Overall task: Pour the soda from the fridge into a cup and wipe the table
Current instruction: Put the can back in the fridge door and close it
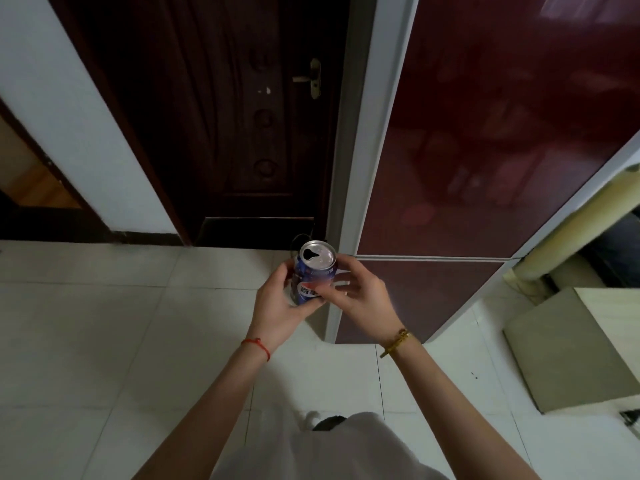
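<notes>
Dim indoor light, dull reflections on the fridge door (485,133), wide-angle bending at edges.

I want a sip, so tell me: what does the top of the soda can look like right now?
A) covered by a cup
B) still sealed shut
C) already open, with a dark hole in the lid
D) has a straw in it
C: the soda can, held between the left hand and the right hand, shows a dark drinking hole in its silver lid.

Open floor (104,341) leftward; closed fridge (485,150) close beyond the hands.
</notes>
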`<state>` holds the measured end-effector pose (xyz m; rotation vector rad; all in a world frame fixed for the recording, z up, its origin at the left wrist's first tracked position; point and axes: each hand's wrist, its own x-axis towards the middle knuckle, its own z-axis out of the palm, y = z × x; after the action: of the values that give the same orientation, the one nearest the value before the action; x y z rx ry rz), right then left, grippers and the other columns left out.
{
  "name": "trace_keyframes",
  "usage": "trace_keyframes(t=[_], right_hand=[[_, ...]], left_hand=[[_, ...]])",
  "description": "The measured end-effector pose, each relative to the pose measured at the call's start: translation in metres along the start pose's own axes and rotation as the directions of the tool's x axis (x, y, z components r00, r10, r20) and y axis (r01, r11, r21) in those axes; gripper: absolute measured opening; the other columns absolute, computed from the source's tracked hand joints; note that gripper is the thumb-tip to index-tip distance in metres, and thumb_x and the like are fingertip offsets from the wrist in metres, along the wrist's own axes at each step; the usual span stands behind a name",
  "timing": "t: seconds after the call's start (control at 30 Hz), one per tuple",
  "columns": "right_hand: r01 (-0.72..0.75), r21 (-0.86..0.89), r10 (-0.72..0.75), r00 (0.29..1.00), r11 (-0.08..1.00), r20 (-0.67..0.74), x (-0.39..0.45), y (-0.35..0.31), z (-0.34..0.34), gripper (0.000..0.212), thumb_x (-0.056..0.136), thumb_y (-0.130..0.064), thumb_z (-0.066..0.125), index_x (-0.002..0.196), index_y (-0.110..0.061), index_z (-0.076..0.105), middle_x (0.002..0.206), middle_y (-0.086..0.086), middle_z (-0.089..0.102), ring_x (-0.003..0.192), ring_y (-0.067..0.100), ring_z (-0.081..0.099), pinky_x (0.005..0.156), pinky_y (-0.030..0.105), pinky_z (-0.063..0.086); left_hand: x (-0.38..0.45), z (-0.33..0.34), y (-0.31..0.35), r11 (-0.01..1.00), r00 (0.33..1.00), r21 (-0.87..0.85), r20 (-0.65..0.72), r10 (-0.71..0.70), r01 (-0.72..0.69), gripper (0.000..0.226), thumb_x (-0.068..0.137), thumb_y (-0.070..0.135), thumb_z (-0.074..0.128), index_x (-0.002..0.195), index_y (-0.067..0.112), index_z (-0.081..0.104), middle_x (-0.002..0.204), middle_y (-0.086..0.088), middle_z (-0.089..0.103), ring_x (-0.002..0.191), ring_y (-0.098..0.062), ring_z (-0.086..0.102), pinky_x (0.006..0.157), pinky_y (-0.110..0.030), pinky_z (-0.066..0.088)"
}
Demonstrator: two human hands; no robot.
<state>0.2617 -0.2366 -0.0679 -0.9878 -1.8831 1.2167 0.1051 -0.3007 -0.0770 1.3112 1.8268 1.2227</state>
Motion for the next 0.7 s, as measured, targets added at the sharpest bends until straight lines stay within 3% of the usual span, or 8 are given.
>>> trace_keyframes(t=[0.1, 0.2, 0.37, 0.47, 0.57, 0.7], right_hand=[[0.030, -0.065, -0.027, 0.998, 0.997, 0.055, 0.025, 0.003, -0.014, 0.051, 0.085, -0.042, 0.069, 0.130, -0.024, 0.056, 0.118, -0.012, 0.064, 0.107, 0.004, 0.062, 0.092, 0.029, 0.054], [0.144, -0.327, -0.154, 0.988, 0.934, -0.003, 0.062, 0.007, -0.035, 0.046, 0.095, -0.044, 0.052, 0.133, -0.017, 0.054, 0.126, -0.003, 0.059, 0.115, 0.010, 0.056, 0.099, 0.036, 0.048], [0.355, -0.740, -0.483, 0.874, 0.571, 0.048, 0.138, -0.002, -0.060, 0.039, 0.098, -0.023, 0.048, 0.132, -0.006, 0.053, 0.136, 0.009, 0.053, 0.135, 0.027, 0.040, 0.116, 0.041, 0.029], [0.339, -0.877, -0.508, 0.851, 0.342, 0.131, 0.174, -0.014, -0.062, 0.043, 0.094, -0.019, 0.044, 0.134, -0.004, 0.051, 0.140, 0.009, 0.049, 0.144, 0.031, 0.028, 0.122, 0.047, 0.016], [0.273, -0.955, -0.495, 0.849, 0.113, 0.184, 0.196, -0.026, -0.060, 0.046, 0.091, -0.015, 0.040, 0.133, -0.002, 0.051, 0.140, 0.011, 0.050, 0.147, 0.033, 0.022, 0.120, 0.056, 0.013], [0.178, -0.983, -0.487, 0.855, -0.049, 0.179, 0.209, -0.028, -0.059, 0.039, 0.087, -0.006, 0.044, 0.122, 0.002, 0.060, 0.132, 0.014, 0.057, 0.147, 0.036, 0.020, 0.116, 0.064, 0.012]], left_hand=[[0.018, 0.000, -0.002, 1.000, 0.999, -0.001, -0.042, -0.001, 0.001, 0.068, 0.066, 0.034, 0.088, 0.124, 0.023, 0.055, 0.118, 0.012, 0.066, 0.108, -0.002, 0.061, 0.087, -0.011, 0.048], [0.034, -0.002, -0.003, 1.000, 0.996, -0.021, -0.091, -0.012, 0.010, 0.064, 0.065, 0.032, 0.089, 0.119, 0.022, 0.057, 0.113, 0.014, 0.067, 0.104, 0.002, 0.062, 0.084, -0.010, 0.047], [0.057, -0.010, -0.008, 0.997, 0.992, -0.072, -0.121, -0.035, 0.027, 0.064, 0.064, 0.025, 0.090, 0.119, 0.022, 0.058, 0.113, 0.014, 0.068, 0.104, 0.001, 0.064, 0.091, -0.021, 0.051], [0.069, -0.014, -0.011, 0.995, 0.993, -0.098, -0.109, -0.038, 0.028, 0.065, 0.064, 0.022, 0.090, 0.120, 0.025, 0.058, 0.113, 0.016, 0.068, 0.104, 0.002, 0.064, 0.091, -0.019, 0.050], [0.081, -0.021, -0.011, 0.993, 0.996, -0.113, -0.081, -0.034, 0.024, 0.064, 0.064, 0.023, 0.090, 0.119, 0.028, 0.058, 0.111, 0.018, 0.068, 0.104, 0.003, 0.064, 0.091, -0.019, 0.049], [0.095, -0.031, -0.009, 0.991, 0.999, -0.130, -0.034, -0.019, 0.014, 0.065, 0.064, 0.020, 0.090, 0.121, 0.025, 0.058, 0.110, 0.017, 0.068, 0.100, 0.008, 0.064, 0.084, -0.009, 0.049]])
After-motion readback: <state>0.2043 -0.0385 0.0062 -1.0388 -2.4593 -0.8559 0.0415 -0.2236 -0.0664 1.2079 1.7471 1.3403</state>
